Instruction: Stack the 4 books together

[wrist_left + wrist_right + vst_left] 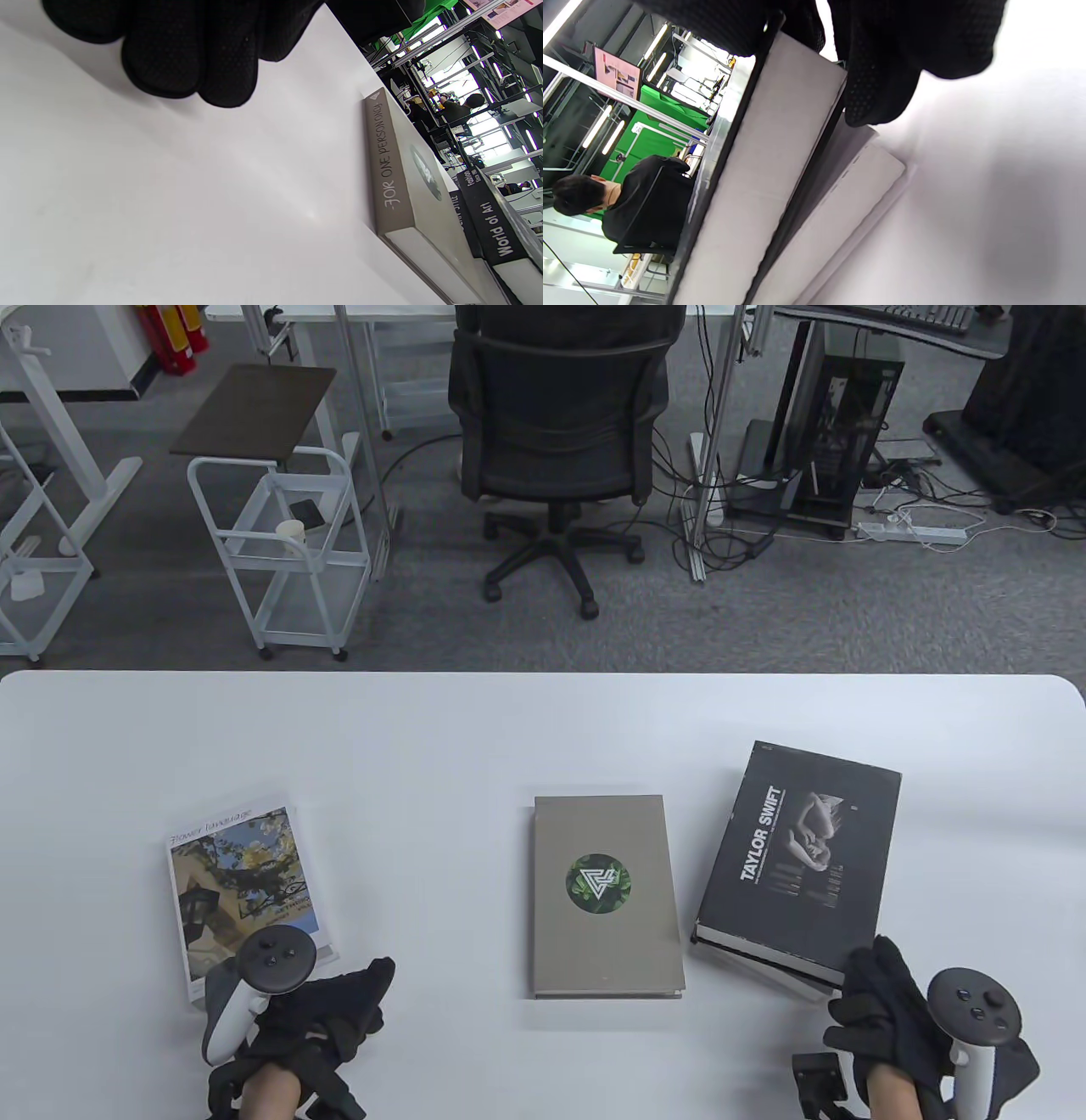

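The grey book lies flat mid-table. To its right the black Taylor Swift book is stacked askew on a fourth book, barely seen beneath. That pair's near corner is gripped by the right hand — thumb apparently on top. To the grey book's left lies the flower book; beside it rests the left hand, fingers curled together, nothing held.

You have the flower book left of the middle book, and the stacked Taylor Swift book on its right.
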`<action>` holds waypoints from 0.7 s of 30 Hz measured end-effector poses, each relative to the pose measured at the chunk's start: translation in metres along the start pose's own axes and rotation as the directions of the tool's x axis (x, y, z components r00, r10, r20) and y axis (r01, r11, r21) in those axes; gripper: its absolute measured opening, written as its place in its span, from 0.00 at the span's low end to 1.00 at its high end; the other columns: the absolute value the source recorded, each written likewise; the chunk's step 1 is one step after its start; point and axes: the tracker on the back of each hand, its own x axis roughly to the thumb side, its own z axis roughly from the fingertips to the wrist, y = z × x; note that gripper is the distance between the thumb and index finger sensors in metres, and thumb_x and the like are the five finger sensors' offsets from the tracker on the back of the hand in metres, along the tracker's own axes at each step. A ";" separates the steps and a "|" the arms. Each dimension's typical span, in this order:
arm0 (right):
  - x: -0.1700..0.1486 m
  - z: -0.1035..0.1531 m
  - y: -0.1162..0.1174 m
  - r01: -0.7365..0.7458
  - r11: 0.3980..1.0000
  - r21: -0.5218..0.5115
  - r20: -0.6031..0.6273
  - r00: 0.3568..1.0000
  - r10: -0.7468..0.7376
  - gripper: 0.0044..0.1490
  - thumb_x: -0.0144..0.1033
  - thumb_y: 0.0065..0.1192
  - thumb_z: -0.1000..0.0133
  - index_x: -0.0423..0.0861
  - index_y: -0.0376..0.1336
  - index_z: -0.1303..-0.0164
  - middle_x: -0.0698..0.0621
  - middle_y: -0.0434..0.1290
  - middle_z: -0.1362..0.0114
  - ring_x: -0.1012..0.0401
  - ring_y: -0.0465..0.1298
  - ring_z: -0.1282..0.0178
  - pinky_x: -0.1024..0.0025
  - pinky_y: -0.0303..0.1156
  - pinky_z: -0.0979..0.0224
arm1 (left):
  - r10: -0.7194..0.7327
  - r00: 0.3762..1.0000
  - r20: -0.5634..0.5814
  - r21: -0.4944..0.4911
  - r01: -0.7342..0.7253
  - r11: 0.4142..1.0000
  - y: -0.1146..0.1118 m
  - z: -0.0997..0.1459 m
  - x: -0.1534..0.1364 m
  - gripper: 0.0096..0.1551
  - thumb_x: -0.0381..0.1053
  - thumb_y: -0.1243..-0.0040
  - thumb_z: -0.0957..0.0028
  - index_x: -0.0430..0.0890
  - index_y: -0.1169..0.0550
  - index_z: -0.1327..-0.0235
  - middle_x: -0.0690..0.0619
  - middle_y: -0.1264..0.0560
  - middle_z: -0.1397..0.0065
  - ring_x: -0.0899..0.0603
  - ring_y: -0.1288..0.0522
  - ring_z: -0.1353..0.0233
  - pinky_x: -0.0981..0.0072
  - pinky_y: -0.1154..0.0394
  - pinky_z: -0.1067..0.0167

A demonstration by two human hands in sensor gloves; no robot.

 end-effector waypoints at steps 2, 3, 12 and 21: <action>-0.001 -0.001 0.001 0.002 1.000 0.009 -0.011 1.000 -0.002 0.36 0.43 0.48 0.29 0.36 0.51 0.15 0.27 0.64 0.26 0.47 0.80 0.50 0.63 0.78 0.50 | 0.000 1.000 0.001 0.000 0.000 1.000 0.000 0.000 0.000 0.50 0.73 0.62 0.50 0.37 0.28 0.32 0.39 0.19 0.39 0.32 0.19 0.42 0.35 0.28 0.43; -0.002 -0.001 0.002 -0.001 1.000 0.017 -0.015 1.000 0.001 0.36 0.42 0.48 0.29 0.35 0.51 0.15 0.27 0.64 0.26 0.47 0.80 0.50 0.63 0.78 0.50 | 0.000 1.000 0.001 -0.001 0.000 1.000 0.000 0.000 0.000 0.50 0.73 0.62 0.50 0.37 0.28 0.32 0.39 0.20 0.39 0.32 0.19 0.42 0.35 0.28 0.42; -0.007 -0.004 0.006 -0.059 0.997 0.053 -0.049 0.997 0.061 0.36 0.41 0.47 0.29 0.34 0.52 0.16 0.27 0.66 0.26 0.47 0.80 0.51 0.64 0.78 0.52 | 0.001 1.000 -0.005 -0.016 -0.001 1.000 -0.001 -0.001 0.000 0.50 0.73 0.62 0.50 0.37 0.28 0.32 0.39 0.20 0.38 0.32 0.20 0.41 0.35 0.29 0.42; 0.016 0.006 0.008 -0.416 0.906 -0.076 -0.016 0.909 0.416 0.41 0.48 0.51 0.29 0.34 0.50 0.14 0.28 0.61 0.23 0.44 0.78 0.45 0.61 0.76 0.47 | 0.001 1.000 -0.011 -0.028 -0.001 1.000 -0.002 -0.001 0.000 0.50 0.73 0.62 0.50 0.37 0.29 0.31 0.39 0.20 0.38 0.32 0.20 0.41 0.34 0.29 0.41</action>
